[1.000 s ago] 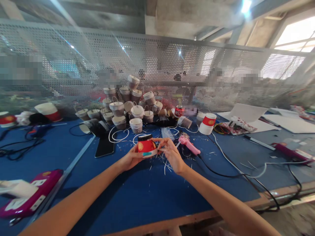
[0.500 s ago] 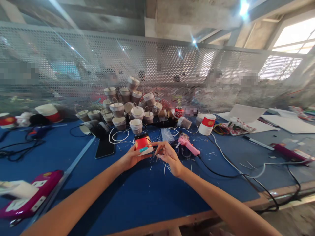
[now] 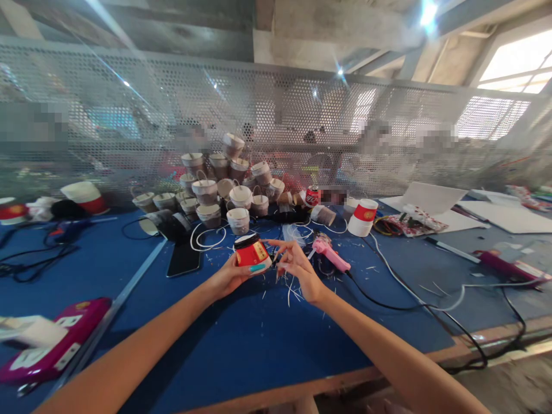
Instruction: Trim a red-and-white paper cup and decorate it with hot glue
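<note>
My left hand [image 3: 227, 278] is closed around a small red paper cup [image 3: 250, 255] with a black rim and a pale base. The cup is tilted, and a teal fingernail lies across its lower side. Just right of the cup is my right hand [image 3: 297, 269], its fingers apart and the index finger stretched toward the cup's upper edge. I cannot tell whether that fingertip touches it. A small dark strand shows between the cup and the right fingers. Behind them stands a pile of small grey-and-white buckets [image 3: 240, 196] with thin handles.
A pink glue gun [image 3: 330, 256] lies right of my hands, its black cord running to the table edge. White cord scraps litter the blue table [image 3: 259, 356]. A phone [image 3: 184, 259], a red drink can [image 3: 312, 196], stacked paper cups [image 3: 363, 218] and a purple power strip [image 3: 64, 339] lie around.
My left hand has turned the red cup, so more of its side and its pale top show. The fingers of my right hand have shifted slightly right, away from the cup.
</note>
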The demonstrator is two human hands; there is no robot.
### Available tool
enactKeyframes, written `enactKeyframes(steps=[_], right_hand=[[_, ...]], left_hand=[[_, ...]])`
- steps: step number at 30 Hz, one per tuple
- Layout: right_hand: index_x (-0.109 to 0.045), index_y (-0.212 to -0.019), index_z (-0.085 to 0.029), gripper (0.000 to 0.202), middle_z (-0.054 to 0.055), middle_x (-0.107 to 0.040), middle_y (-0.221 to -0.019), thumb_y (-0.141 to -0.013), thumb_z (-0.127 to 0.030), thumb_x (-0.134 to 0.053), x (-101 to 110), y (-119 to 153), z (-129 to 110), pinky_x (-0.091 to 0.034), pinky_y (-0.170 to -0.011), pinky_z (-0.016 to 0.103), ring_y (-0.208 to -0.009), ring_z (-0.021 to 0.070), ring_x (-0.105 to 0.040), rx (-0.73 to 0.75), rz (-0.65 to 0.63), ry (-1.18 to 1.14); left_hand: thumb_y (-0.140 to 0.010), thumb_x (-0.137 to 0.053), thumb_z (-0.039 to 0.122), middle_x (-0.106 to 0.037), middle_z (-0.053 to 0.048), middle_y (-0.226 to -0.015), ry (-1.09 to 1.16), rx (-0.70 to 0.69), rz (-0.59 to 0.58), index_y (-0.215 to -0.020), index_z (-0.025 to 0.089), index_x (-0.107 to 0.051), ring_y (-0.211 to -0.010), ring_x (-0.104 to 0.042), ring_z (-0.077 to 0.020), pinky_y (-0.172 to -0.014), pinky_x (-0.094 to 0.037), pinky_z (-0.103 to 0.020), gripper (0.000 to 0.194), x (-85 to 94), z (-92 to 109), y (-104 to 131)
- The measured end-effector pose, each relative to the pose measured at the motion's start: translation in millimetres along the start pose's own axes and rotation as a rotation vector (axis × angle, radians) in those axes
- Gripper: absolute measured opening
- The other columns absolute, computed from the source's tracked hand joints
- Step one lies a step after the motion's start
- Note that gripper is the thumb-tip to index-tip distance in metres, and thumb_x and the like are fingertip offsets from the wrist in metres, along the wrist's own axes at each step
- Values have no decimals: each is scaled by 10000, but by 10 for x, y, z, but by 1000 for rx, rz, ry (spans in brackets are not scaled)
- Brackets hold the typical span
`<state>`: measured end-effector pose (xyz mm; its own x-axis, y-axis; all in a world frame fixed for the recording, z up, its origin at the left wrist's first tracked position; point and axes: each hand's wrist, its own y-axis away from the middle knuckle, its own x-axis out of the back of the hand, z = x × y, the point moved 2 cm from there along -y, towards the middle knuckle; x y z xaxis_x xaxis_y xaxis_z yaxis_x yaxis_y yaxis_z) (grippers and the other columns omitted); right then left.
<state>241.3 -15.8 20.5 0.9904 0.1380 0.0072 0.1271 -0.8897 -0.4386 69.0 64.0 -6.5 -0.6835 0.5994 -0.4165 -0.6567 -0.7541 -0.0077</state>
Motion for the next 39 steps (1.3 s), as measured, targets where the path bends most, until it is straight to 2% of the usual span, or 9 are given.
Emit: enactKeyframes(steps=[3,7,11,16,24,26,29,33,39], right_hand=[[-392,-941,-233,158,72,-497,-1137,-787,-230,-427,75,-4,-9,-478,-582,297,-622,110,-467,71,120,202],[-393,-934,-197,280,111,-472,-995,-677,-135,-486,213,15,-131,-453,-774,448,-895,241,-482,159,434,856],[-423,-907,-152,365,204,-464,-1022,-575,-142,-575,488,42,-113,-363,-818,603,-1014,387,-424,-79,731,1309],[-503,-911,-131,421,197,-520,-934,-528,-197,-665,832,35,158,-426,-725,555,-946,391,-502,-426,557,1375],[-541,-1077,68,504,330,-539,-1063,-781,-339,-578,861,-23,35,-424,-760,416,-1024,391,-517,-707,504,1460],[-574,-1041,57,484,314,-573,-1019,-844,-378,-493,864,-47,-8,-403,-793,413,-1000,362,-533,-662,509,1455],[-642,-923,-54,465,217,-629,-910,-901,-426,-364,845,-89,-73,-376,-843,424,-942,306,-545,-378,511,1349],[-654,-800,-153,539,83,-612,-728,-870,-586,-341,698,-85,-148,-429,-682,324,-729,207,-537,-25,468,821],[-618,-1034,-190,580,-20,-550,-577,-768,-682,-465,361,3,-74,-262,-345,224,-387,77,-316,-181,256,114]], left_hand=[[-539,-805,156,-706,-110,-1035,-8,-20,55,-1061,160,-611,-1050,-621,-311,-1035,-352,-518,557,30,-1,-19],[-510,-817,145,-696,-83,-1045,-85,-64,186,-1065,182,-594,-1067,-608,-289,-1041,-357,-485,600,9,16,-29],[-467,-835,130,-681,-40,-1042,-183,-141,324,-1090,215,-568,-1037,-610,-260,-1010,-400,-458,683,-51,43,-12],[-459,-836,127,-683,-28,-1022,-205,-191,349,-1072,211,-578,-994,-619,-241,-993,-416,-446,671,-70,52,-17],[-472,-811,147,-725,-48,-892,-73,-68,223,-960,159,-660,-878,-661,-242,-923,-459,-416,510,-43,27,-15],[-481,-804,155,-730,-46,-900,-55,-53,198,-955,165,-667,-885,-665,-241,-922,-461,-402,494,-27,13,-15],[-511,-798,177,-734,-40,-905,-41,-59,198,-932,184,-671,-919,-666,-252,-942,-449,-409,440,22,-14,-23],[-573,-780,217,-733,-46,-944,-41,-61,159,-957,198,-671,-1007,-643,-285,-996,-401,-457,399,55,-32,-30],[-642,-749,275,-725,-59,-994,-47,-55,27,-1016,202,-665,-1045,-627,-288,-1053,-323,-496,391,16,-19,-26]])
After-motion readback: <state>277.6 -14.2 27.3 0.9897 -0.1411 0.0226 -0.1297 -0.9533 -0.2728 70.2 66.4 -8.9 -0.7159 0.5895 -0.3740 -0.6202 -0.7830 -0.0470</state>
